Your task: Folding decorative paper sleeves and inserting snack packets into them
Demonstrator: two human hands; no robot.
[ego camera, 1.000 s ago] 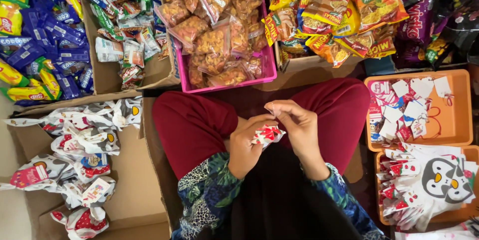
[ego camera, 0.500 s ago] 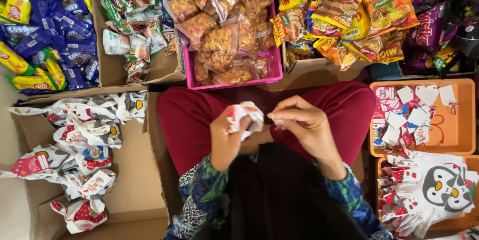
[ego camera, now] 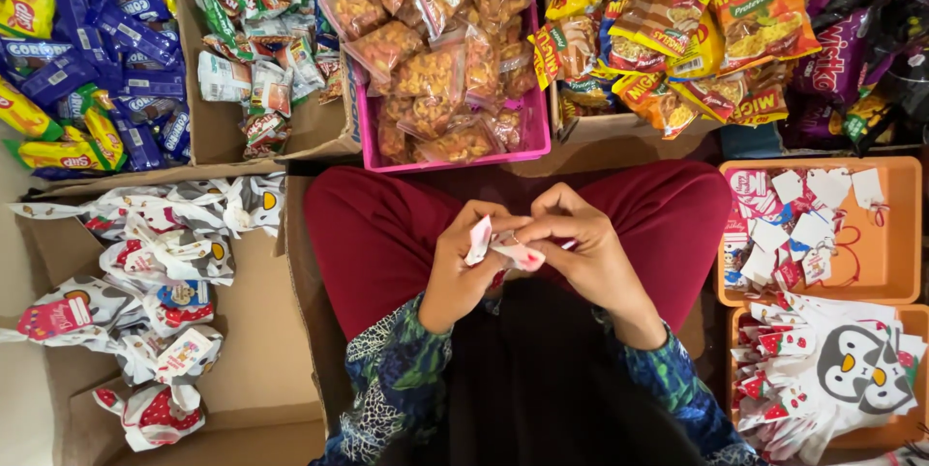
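Left hand point(ego camera: 463, 270) and right hand point(ego camera: 581, 251) both pinch one small tag point(ego camera: 503, 245) over the lap, close for fine finger work; tag tray point(ego camera: 890, 272) lies right.

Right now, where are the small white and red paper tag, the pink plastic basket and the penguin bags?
small white and red paper tag point(ego camera: 503, 248), head view, its middle.
pink plastic basket point(ego camera: 455, 158), head view, front rim.
penguin bags point(ego camera: 856, 374), head view, penguin face.

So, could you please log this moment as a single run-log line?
left hand: holds small tag | right hand: pinches same tag | place: above lap | left: box of filled bags | right: orange tray of tags
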